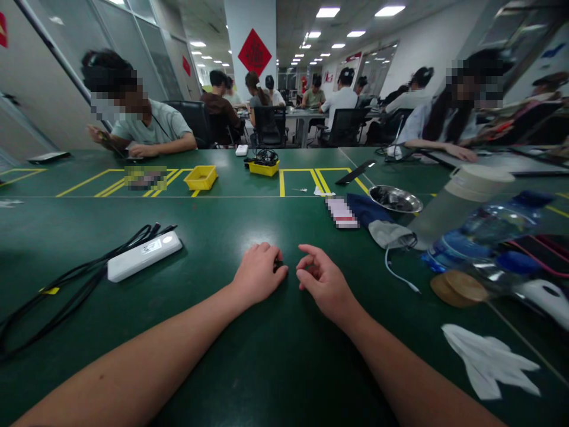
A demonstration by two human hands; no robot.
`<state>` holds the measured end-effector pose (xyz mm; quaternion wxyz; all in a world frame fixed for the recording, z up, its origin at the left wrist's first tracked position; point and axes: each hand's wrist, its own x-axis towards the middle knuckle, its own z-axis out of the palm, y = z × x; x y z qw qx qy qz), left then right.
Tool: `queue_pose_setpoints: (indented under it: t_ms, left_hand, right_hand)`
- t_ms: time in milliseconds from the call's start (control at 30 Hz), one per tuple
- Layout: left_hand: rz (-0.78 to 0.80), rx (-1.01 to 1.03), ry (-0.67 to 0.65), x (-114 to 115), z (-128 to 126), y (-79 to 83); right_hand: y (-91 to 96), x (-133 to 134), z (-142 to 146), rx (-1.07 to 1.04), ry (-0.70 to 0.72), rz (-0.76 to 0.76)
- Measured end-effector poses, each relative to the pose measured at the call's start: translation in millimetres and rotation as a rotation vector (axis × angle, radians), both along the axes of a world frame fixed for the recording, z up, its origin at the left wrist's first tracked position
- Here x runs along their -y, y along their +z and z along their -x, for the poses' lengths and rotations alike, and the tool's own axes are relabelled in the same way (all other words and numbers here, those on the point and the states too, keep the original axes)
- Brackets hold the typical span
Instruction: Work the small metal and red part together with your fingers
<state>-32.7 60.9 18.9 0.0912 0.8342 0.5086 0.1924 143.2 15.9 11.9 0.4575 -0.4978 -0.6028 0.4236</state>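
My left hand (258, 271) rests low over the green table (222, 367), its fingers curled downward and the thumb reaching forward. A small dark thing (278, 263) shows between that thumb and the fingers; most of it is hidden, so its kind cannot be told. Just to the right, apart from the left hand, is my right hand (326, 284). Its fingers are loosely bent with gaps between them, and nothing shows in its grasp. A white power strip (144, 256) with a black cable (75, 296) lies left of my left hand.
Beyond my hands are a yellow tray (201, 178), another yellow tray (264, 168) with black cables, and a blurred-out phone (341, 212). To the right stand a metal bowl (395, 199), a tumbler (462, 204), a water bottle (489, 228) and crumpled tissue (489, 362). People sit across the table.
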Motion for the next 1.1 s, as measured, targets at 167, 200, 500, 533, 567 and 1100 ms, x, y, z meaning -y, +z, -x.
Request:
queue_pose_setpoints:
  t_ms: [167, 200, 500, 533, 567, 1100]
  left_hand:
    - [-0.086, -0.091, -0.015, -4.6, 2.9, -3.7]
    - [-0.090, -0.105, -0.017, -5.5, 3.8, -3.9]
    - [-0.060, -0.189, 0.092, -13.2, 81.8, 2.7]
    - [-0.050, -0.198, 0.141, -11.9, 101.5, 3.2]
    - [-0.035, -0.205, 0.181, -9.8, 122.0, 3.4]
    - [-0.001, -0.321, 0.525, 1.4, 265.6, 18.0]
  right_hand:
    - [-0.2, 0.8, 0.9, 0.039, 0.032, -0.022]
    - [-0.1, 0.9, 0.8, 0.051, 0.036, -0.024]
    - [3.5, 2.6, -0.2, 0.119, 0.072, -0.033]
    - [4.1, 2.8, -0.2, 0.120, 0.072, -0.030]
    - [4.5, 3.0, -0.1, 0.120, 0.074, -0.028]
    - [5.5, 5.2, -1.1, 0.135, 0.101, -0.033]
